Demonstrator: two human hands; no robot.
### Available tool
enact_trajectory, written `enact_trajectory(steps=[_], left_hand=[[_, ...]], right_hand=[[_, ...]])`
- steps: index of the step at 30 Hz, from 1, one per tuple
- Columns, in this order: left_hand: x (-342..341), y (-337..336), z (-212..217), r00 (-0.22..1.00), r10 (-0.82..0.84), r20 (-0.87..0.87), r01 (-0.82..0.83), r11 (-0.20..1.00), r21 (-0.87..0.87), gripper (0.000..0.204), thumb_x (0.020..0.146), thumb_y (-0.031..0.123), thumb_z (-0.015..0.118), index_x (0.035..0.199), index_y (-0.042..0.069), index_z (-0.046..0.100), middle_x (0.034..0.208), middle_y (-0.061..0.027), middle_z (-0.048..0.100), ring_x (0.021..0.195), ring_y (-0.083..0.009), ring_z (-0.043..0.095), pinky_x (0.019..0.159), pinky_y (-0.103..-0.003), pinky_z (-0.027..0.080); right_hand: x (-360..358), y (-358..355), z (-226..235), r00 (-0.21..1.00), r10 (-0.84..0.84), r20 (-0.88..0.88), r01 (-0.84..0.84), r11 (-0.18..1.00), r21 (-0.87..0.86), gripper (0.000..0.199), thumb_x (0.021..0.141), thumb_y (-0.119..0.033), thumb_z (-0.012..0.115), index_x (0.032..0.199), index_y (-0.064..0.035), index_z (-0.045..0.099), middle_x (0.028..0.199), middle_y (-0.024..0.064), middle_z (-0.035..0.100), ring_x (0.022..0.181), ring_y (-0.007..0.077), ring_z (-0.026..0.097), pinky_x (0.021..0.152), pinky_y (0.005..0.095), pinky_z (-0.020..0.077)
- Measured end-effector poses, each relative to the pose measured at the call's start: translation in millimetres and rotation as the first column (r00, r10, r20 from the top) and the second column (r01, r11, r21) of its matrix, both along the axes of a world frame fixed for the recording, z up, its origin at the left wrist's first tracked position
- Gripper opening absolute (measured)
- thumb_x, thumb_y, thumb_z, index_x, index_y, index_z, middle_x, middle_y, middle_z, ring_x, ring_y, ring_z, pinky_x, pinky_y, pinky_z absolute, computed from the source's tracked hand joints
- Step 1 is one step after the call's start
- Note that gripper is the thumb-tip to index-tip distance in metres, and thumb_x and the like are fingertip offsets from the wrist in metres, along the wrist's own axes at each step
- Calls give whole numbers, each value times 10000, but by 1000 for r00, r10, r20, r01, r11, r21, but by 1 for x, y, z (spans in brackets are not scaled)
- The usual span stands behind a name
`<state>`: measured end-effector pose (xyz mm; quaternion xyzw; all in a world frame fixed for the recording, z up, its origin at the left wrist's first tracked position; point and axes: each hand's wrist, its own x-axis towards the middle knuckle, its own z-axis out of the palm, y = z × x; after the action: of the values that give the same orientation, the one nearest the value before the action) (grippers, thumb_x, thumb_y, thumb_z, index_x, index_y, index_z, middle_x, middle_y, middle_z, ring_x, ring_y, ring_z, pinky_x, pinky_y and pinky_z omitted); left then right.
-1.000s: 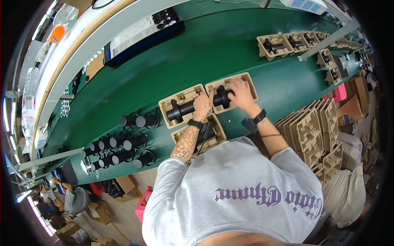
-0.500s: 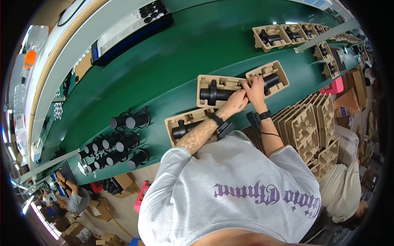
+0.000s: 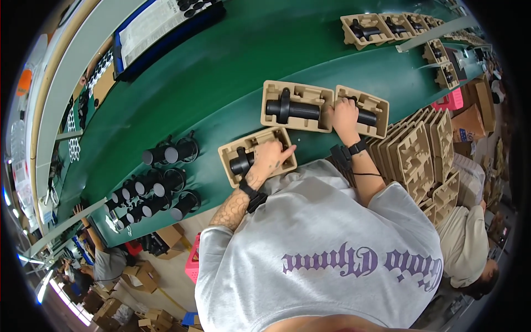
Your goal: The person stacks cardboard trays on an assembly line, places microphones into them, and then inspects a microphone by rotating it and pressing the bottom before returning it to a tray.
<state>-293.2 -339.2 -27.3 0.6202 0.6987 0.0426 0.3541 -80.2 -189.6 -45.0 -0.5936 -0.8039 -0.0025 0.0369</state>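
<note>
My right hand [image 3: 346, 119] is closed on the left end of a tan moulded-pulp tray [image 3: 381, 105], fingers over its near part and thumb by its rim. A black cylindrical device [image 3: 366, 117] lies in that tray, partly hidden by the hand. My left hand [image 3: 268, 157] reaches over a second pulp tray [image 3: 227, 152] closest to me, its thumb stretched out to the right and its other fingers partly hidden. Beneath it lies another black device [image 3: 240, 161]. Between and beyond the hands, a third pulp tray [image 3: 323, 91] holds a ribbed black device [image 3: 301, 110] with a collar.
Several black cylinders with ring-shaped attachments [image 3: 160, 185] stand on the green bench to the left. Stacked pulp trays [image 3: 412, 155] lean at my right. More filled trays [image 3: 368, 30] line the far right. A blue-edged bin [image 3: 166, 33] sits at the far left.
My left hand has left the right-hand tray and moved left over the nearest tray. The right-hand tray has turned, its right end now lower. My right hand remains at its left end.
</note>
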Motion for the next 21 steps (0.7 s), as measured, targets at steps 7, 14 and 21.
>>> enact_trajectory(steps=[7,14,21], left_hand=[[-16,13,-6,963,268,9,-267,956,123,364,768,384,585,734,25,634,730,-191,653,705,-374,635,657,-445,510],[-48,59,-25,904,401,149,-427,865,262,322,767,306,604,801,-14,596,741,-216,645,714,-388,625,647,-450,501],[-51,69,-33,942,323,84,-332,878,346,312,759,327,605,755,16,589,668,-165,623,667,-366,608,614,-438,483]], right_hand=[[49,37,-9,995,-19,-94,23,999,48,277,745,-283,665,765,-8,639,909,138,616,903,332,558,776,457,455],[48,28,-8,953,104,-286,-80,992,96,249,727,-206,682,682,-14,531,768,153,546,819,346,541,726,458,425],[49,14,-4,934,133,-331,-126,991,42,235,719,-205,697,773,-15,571,871,130,580,897,321,557,851,446,405]])
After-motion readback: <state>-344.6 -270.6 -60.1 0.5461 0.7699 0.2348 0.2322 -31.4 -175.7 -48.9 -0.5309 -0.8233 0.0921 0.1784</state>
